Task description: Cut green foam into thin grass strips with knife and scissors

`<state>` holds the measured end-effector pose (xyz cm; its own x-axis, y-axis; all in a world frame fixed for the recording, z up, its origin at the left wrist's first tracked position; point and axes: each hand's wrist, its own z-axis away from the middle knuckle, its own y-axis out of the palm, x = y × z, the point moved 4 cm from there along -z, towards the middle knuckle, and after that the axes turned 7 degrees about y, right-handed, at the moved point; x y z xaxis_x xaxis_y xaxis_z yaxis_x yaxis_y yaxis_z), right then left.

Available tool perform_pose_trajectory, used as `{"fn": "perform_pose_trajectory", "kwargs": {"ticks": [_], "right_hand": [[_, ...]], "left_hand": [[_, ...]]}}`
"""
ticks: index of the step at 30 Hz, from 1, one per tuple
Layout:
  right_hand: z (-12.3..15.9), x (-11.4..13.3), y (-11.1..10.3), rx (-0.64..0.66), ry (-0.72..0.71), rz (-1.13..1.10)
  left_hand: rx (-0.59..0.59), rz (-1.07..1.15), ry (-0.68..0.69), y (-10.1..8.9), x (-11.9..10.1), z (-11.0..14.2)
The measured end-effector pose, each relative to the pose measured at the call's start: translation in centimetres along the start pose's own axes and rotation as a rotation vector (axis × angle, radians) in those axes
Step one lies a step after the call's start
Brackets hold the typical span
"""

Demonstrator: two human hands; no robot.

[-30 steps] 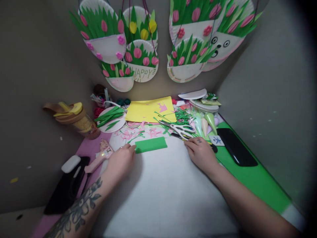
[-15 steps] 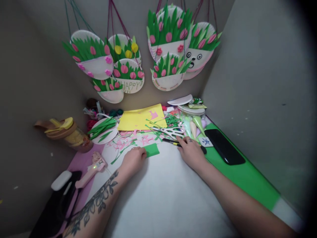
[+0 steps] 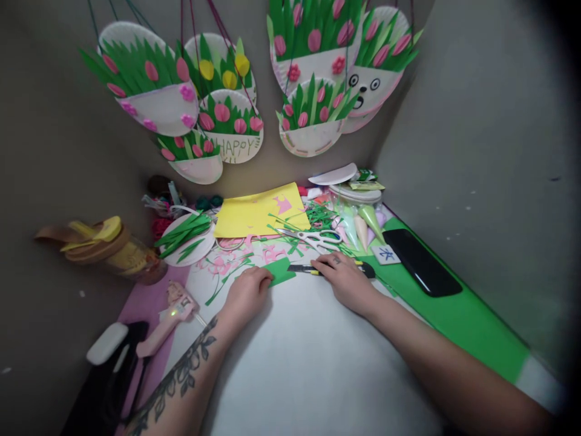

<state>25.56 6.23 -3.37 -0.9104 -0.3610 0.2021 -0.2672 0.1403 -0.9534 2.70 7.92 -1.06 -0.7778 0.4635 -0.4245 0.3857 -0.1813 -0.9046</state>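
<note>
My left hand (image 3: 249, 292) is closed, with its thumb and fingers pressed on the left part of a small green paper strip (image 3: 283, 272) on the white table surface. My right hand (image 3: 349, 282) closes over a black and yellow utility knife (image 3: 365, 269) lying almost flat. Its blade points left, and the tip reaches the right end of the green strip, though I cannot tell whether they touch. White-handled scissors (image 3: 320, 240) lie open just beyond my right fingers. Green paper scraps (image 3: 323, 217) are heaped behind the scissors.
Yellow paper (image 3: 254, 213) lies at the back. A paper plate (image 3: 200, 253) with green strips, a pink glue gun (image 3: 166, 327) and a lidded cup (image 3: 129, 251) stand left. On the right lies a black phone-like slab (image 3: 424, 263). Decorated plates (image 3: 158, 112) hang above.
My right hand has drawn the utility knife nearer and slightly left, so its blade now meets the green strip's end in view. The left hand stays on the strip. The camera view has shifted.
</note>
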Motion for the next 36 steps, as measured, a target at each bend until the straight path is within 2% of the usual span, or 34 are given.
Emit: {"fn": "perform_pose_trajectory", "kwargs": {"ticks": [3, 7, 18, 28, 36], "right_hand": [[-0.1, 0.2, -0.1, 0.022, -0.015, 0.019], [0.0, 0.1, -0.5, 0.061, 0.013, 0.039], [-0.6, 1.1, -0.6, 0.133, -0.004, 0.155], [0.0, 1.1, -1.1, 0.16, 0.014, 0.15], [0.0, 2.5, -0.8, 0.18, -0.001, 0.128]], "left_hand": [[0.009, 0.037, 0.1, 0.5, -0.3, 0.0], [0.075, -0.039, 0.206, 1.5, -0.8, -0.1], [0.097, -0.023, 0.171, 2.2, -0.4, -0.4], [0.093, -0.007, 0.143, 2.1, -0.6, -0.5], [0.081, -0.042, 0.181, 2.4, -0.4, -0.5]]}}
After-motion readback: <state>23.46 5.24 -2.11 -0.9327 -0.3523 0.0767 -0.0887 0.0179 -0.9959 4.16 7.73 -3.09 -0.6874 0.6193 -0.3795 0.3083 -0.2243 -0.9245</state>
